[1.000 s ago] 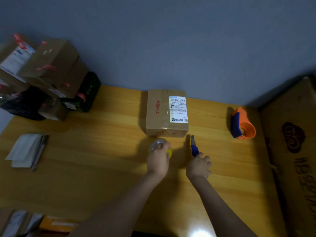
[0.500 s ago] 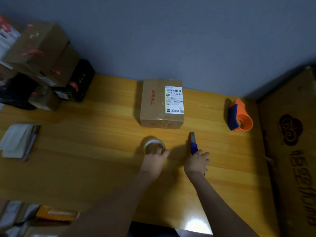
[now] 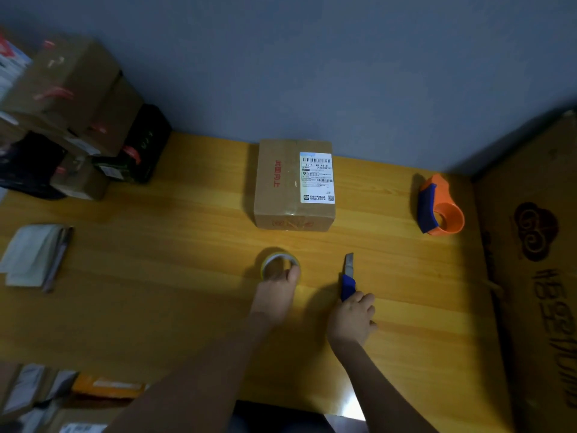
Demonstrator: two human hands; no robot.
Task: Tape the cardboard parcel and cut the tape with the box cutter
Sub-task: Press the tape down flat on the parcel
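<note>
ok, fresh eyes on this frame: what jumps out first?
The cardboard parcel with its white shipping label stands mid-table near the wall. In front of it, the left hand rests on a tape roll and the right hand holds a blue box cutter, blade pointing toward the parcel. An orange tape dispenser sits off to the right, unused.

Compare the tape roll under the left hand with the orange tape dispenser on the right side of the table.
The tape roll is a bare, pale ring with a yellowish edge; the orange tape dispenser is bright orange with a blue piece on its left side. The roll lies flat, hole up; the dispenser's opening is tilted. The left hand touches the roll; nothing touches the dispenser. The roll lies near the cardboard parcel; the dispenser sits off to the right. Both rest on the wooden table.
</note>
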